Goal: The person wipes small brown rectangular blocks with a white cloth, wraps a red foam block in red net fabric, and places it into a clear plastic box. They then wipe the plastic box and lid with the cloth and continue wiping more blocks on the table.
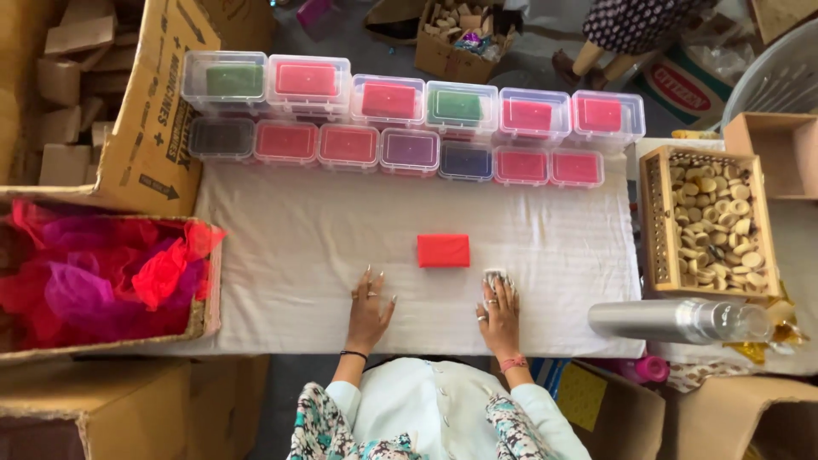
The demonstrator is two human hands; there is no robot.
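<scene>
At counter [298, 255] centre, red block [443, 250] lies unboxed; right hand [499, 313] at 5 o'clock, fingers pressing small silvery piece [494, 278]; left hand [369, 308] flat, fingers spread, holding nothing; lidded boxes [409, 119] filled at 12 o'clock.

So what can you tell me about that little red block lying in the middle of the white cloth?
The red block is a small flat rectangle, bright red-orange, with a smooth matte top and sharp edges; what it is made of I cannot tell. It lies flat, long side across the table, alone on the white cloth. Nothing touches it. The left hand and the right hand rest on the cloth nearer the person, the right one closest. Beyond it stand two rows of clear lidded boxes with coloured contents.
</scene>
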